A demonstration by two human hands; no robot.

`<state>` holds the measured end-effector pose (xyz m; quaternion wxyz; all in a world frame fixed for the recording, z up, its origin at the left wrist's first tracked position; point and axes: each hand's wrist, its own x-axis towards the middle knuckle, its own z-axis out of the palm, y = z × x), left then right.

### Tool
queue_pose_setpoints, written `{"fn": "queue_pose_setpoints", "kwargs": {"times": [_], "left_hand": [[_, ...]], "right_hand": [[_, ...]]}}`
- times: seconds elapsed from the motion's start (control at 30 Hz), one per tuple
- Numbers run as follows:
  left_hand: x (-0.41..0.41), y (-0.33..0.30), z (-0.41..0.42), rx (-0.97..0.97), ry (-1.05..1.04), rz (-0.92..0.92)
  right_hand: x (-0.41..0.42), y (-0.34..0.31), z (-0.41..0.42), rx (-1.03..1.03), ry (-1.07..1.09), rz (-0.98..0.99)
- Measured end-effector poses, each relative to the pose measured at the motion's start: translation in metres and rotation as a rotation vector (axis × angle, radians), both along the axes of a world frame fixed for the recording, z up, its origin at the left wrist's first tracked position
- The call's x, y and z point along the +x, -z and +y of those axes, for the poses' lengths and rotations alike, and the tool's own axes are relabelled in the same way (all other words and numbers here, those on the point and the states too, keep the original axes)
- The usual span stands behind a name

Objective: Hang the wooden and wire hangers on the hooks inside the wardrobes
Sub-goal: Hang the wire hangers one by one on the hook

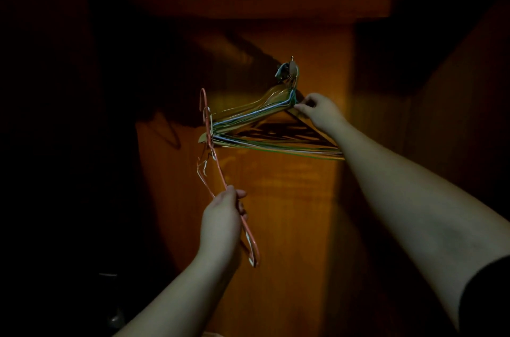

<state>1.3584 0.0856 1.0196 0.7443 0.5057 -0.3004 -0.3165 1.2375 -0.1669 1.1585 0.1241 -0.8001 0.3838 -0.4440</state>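
The left hand's (220,215) grip is curled round a pink wire hanger (218,171) and a white one with it, held below and left of the hook (292,67). The right hand's (317,110) grip pinches the bunch of hung hangers (262,126), wire and wooden, just beneath the hook on the orange wardrobe panel (289,212). All else lies in darkness.

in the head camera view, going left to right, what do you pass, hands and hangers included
pink wire hangers → left hand, gripping them → hook on the wardrobe wall → right hand, pinching the bunch of hung hangers near its neck.
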Motion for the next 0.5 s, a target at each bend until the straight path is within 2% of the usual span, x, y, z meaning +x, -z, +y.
{"fn": "queue_pose_setpoints", "kwargs": {"times": [0.3,0.5], "left_hand": [[0.004,0.002,0.000,-0.001,-0.002,0.015],[0.009,0.006,-0.004,0.010,0.012,0.036]], "right_hand": [[0.009,-0.005,-0.016,-0.124,0.206,0.125],[0.010,-0.009,-0.015,-0.124,0.234,0.143]]}}
